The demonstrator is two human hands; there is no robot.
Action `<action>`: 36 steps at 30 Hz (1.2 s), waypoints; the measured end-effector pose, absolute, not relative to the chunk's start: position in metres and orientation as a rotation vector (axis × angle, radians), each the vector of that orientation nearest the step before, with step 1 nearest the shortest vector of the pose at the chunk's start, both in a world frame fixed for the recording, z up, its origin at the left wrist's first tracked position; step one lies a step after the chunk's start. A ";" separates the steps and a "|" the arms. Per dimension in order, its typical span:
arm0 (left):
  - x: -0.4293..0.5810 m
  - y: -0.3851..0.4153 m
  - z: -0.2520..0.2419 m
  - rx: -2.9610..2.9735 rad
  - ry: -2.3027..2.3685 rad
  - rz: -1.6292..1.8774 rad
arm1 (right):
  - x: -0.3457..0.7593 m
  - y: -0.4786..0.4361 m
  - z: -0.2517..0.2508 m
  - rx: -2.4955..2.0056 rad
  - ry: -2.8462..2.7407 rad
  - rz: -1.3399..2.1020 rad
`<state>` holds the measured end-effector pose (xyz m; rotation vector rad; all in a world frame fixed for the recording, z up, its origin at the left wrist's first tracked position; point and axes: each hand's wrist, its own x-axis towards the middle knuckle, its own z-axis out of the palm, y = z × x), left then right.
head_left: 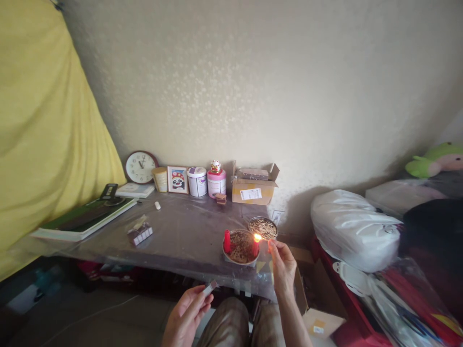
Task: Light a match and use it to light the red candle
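Note:
Pinched in my right hand (284,265) is a burning match (265,239), its flame at the top of the right red candle (255,248). Whether the candle's own wick burns, I cannot tell. Another red candle (227,241) stands at the left side of the same round dish (238,262), which has a brown grainy filling. Just behind it is a round tin of matchsticks (263,226). My left hand (190,311) is closed around a small matchbox (210,288), low in front of the table edge.
A plastic-covered table (181,231) carries a pack of small boxes (140,233), a large book (87,217), a clock (141,167), a picture frame (178,180), canisters (197,181) and a cardboard box (254,188). White bags (354,226) lie at right, beside an open carton (321,299).

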<state>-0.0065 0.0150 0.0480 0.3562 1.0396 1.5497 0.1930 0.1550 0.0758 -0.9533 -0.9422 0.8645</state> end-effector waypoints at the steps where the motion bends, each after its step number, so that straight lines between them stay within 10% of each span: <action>1: -0.007 0.015 0.048 0.358 1.035 1.548 | 0.195 0.155 0.078 -0.948 -0.941 0.867; 13: -0.003 0.016 0.055 0.322 1.069 1.567 | 0.267 0.143 0.164 -0.493 -0.879 1.022; 36: -0.014 0.026 0.024 0.279 0.968 1.451 | 0.301 0.202 0.048 -1.225 -0.987 0.767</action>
